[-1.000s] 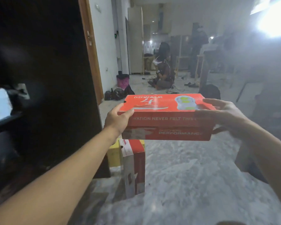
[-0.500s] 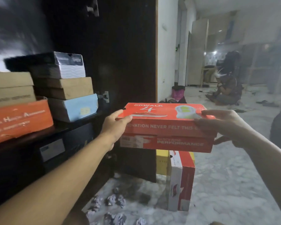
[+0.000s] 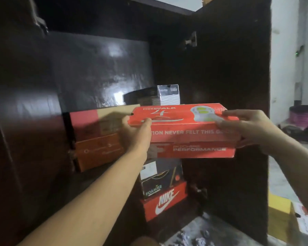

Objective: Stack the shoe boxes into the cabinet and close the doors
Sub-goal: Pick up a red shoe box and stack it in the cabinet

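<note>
Left hand (image 3: 135,137) and right hand (image 3: 247,130) clamp the red Skechers shoe box (image 3: 188,135) by its ends; it looks stiff, light cardboard.

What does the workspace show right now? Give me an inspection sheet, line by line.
Surface: dark cabinet, doors open; an upper shelf and a lower space hold boxes.
Job's things: red Skechers box held level in front of the shelf; orange box under a brown-lidded box; Foamies box on Nike box.
Clutter: yellow box on the floor at right.
Grippers: left hand and right hand each grip one end of the red box.
Cables: nothing seen.
Surroundings: pink bin by the white wall.
</note>
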The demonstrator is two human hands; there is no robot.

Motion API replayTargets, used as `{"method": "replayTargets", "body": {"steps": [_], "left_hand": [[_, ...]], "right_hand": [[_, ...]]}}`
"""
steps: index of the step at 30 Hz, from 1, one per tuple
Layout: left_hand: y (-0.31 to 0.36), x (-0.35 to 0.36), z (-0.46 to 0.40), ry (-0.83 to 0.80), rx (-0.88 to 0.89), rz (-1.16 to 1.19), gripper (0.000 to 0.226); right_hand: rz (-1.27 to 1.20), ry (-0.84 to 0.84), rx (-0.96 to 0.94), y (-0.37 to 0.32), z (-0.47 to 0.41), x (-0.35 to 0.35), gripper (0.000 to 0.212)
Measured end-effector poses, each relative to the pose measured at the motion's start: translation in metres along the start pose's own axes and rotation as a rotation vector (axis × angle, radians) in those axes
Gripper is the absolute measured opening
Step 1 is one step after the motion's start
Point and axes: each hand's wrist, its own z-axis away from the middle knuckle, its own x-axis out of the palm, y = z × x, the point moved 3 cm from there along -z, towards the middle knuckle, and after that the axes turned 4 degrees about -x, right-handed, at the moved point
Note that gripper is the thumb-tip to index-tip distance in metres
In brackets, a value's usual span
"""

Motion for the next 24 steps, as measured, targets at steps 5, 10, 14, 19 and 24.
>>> {"method": "replayTargets", "body": {"steps": [5,10,14,19,24], "left_hand": [[0.04,-0.023,-0.037,0.36,0.105,0.071,0.077],[0.07,-0.03,-0.071,0.626,0.163,-0.058,0.072],[0.076,-0.032,-0.108,0.705,0.204,-0.093,0.065],[0.074,-0.036,-0.155,0.726,0.297,-0.14,0.048],[0.05,-0.035,-0.177,0.621,0.429,-0.45,0.081]], "right_hand": [[-0.127,-0.015,-0.143,-0.034,-0.048,0.048,0.047],[-0.19,0.008,-0.245,-0.06,-0.099,0.092,0.044],[-0.182,0.036,-0.312,-0.076,-0.135,0.127,0.045],[-0.172,0.026,-0.335,-0.088,-0.177,0.172,0.044],[-0.101,0.017,-0.34,-0.091,-0.204,0.217,0.056]]}}
